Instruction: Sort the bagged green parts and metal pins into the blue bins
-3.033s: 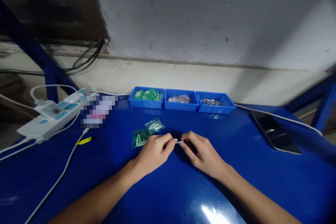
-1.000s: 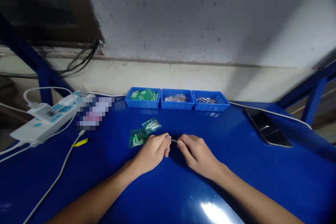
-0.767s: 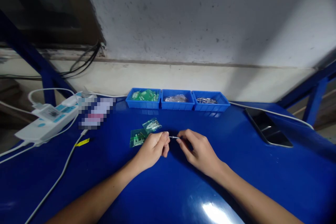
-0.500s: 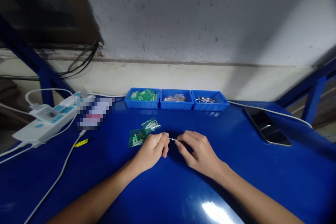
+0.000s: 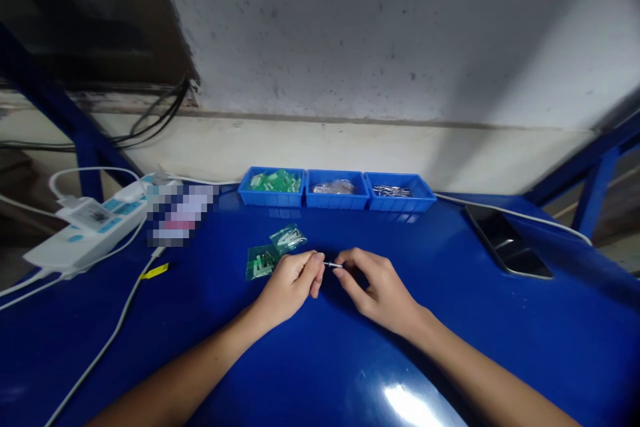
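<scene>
Between my hands, above the blue table, lies a small, thin silver pin [image 5: 331, 265] with a collar partway along it; it looks like a screw or rivet, too small to tell. My left hand [image 5: 296, 283] is closed, its thumb and fingers pinching the pin's left end. At the right end, the thumb and forefinger of my right hand [image 5: 377, 285] close on the tip, the other fingers curled. Just beyond my left hand are two small clear bags, one bag [image 5: 260, 263] with green and whitish pieces and another bag [image 5: 288, 238] with white and metal pieces.
Three blue bins stand along the wall: a left bin [image 5: 273, 199] of green bags, a middle bin [image 5: 337, 201] of clear plastic, a right bin [image 5: 403, 203] of metal pins. A phone [image 5: 507, 240] lies right. A power strip [image 5: 75, 240] and white cable [image 5: 120, 320] occupy the left.
My right fingertips have shifted slightly on the pin, and a little more of it shows between the hands. The bags and bins are unmoved.
</scene>
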### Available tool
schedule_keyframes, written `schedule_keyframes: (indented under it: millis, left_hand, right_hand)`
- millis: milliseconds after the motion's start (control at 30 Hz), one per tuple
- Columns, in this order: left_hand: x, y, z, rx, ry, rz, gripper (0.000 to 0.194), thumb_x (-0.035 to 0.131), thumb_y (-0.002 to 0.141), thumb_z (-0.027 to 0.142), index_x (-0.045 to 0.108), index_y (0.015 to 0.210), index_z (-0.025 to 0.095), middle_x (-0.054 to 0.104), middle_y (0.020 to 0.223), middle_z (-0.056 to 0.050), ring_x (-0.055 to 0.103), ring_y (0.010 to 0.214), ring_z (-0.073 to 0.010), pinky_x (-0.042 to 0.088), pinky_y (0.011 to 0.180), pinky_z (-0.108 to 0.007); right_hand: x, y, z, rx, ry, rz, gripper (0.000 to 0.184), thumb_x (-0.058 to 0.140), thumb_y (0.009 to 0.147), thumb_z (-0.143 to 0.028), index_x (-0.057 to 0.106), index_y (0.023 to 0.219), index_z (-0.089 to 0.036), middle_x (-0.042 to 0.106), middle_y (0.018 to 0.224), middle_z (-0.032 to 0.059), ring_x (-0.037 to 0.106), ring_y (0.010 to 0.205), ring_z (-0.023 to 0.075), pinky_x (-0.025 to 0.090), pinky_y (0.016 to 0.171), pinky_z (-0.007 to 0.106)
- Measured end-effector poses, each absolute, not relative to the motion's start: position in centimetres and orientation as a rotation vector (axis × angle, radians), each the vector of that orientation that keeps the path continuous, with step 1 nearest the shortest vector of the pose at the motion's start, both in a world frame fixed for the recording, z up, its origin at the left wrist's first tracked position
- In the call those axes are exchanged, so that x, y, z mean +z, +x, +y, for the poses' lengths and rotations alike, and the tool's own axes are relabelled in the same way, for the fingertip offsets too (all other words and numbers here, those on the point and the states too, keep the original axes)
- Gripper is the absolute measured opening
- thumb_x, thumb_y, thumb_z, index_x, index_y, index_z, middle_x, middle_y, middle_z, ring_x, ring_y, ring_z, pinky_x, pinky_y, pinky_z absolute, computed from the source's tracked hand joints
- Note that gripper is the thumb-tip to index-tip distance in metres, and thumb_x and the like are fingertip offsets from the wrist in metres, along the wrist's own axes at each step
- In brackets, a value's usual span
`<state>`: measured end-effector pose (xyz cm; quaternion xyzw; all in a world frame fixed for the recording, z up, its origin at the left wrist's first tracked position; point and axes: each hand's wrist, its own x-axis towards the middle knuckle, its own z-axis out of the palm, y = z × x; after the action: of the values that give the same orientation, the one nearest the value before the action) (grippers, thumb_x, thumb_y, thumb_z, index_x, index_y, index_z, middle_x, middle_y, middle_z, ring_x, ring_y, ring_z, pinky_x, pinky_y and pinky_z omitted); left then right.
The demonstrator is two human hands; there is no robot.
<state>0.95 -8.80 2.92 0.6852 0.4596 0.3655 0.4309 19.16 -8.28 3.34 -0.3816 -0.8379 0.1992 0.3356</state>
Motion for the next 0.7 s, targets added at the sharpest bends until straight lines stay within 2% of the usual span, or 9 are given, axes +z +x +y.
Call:
schedule_keyframes:
  millis: [67,200,267,433,600,700]
  left_hand:
    - [2.86,0.92,-8.83,0.903,1.714,1.153,0.043,0.031,0.095,0.04,0.048,0.063,0.016,0.049,0.049,0.003,0.048,0.049,-0.0092,0.039,0.055,-0.022]
    - [2.53,0.76,-8.96,0.957,1.824,1.195,0.024,0.04,0.092,0.038,0.053,0.093,0.018,0.054,0.062,0.003,0.052,0.057,-0.0104,0.039,0.054,-0.021]
    - [2.4,0.72,-9.03,0.986,1.895,1.225,0.021,0.044,0.09,0.035,0.052,0.1,0.019,0.054,0.065,0.003,0.052,0.059,-0.0105,0.038,0.054,-0.021]
    - [2.4,0.68,-9.0,0.977,1.986,1.262,0.017,0.043,0.091,0.031,0.054,0.086,0.019,0.052,0.061,0.004,0.05,0.055,-0.0092,0.038,0.055,-0.021]
    - [2.55,0.55,-8.8,0.965,1.998,1.314,0.022,0.039,0.092,0.027,0.054,0.078,0.018,0.054,0.058,0.004,0.053,0.053,-0.0092,0.04,0.058,-0.021]
    - [2.62,0.53,-8.77,0.964,2.009,1.33,0.024,0.038,0.091,0.027,0.054,0.075,0.018,0.054,0.055,0.004,0.053,0.052,-0.0093,0.039,0.057,-0.021]
  right_hand:
    - [3.35,19.2,-8.23,0.506,-0.972,-2.199,0.012,0.044,0.091,-0.025,0.053,0.089,-0.019,0.06,0.074,0.0017,0.055,0.065,0.0128,0.04,0.062,0.025]
    - [3.4,19.19,-8.16,0.484,-1.025,-2.188,0.019,0.041,0.093,-0.026,0.055,0.082,-0.018,0.06,0.071,0.0019,0.055,0.063,0.0128,0.039,0.06,0.025]
    - [3.42,19.16,-8.14,0.484,-1.043,-2.176,0.022,0.04,0.093,-0.026,0.055,0.079,-0.018,0.06,0.07,0.0016,0.055,0.062,0.0126,0.038,0.059,0.024]
    - [3.5,19.12,-8.18,0.502,-1.038,-2.182,0.025,0.038,0.094,-0.026,0.056,0.078,-0.019,0.06,0.07,0.0016,0.056,0.063,0.0125,0.039,0.06,0.024]
    - [3.35,19.18,-8.28,0.536,-1.054,-2.157,0.017,0.047,0.09,-0.031,0.052,0.102,-0.019,0.058,0.069,-0.0001,0.054,0.06,0.0127,0.04,0.058,0.024]
    - [3.33,19.16,-8.38,0.521,-1.01,-2.17,0.013,0.049,0.089,-0.028,0.051,0.099,-0.02,0.057,0.07,-0.0005,0.053,0.06,0.0123,0.039,0.059,0.024]
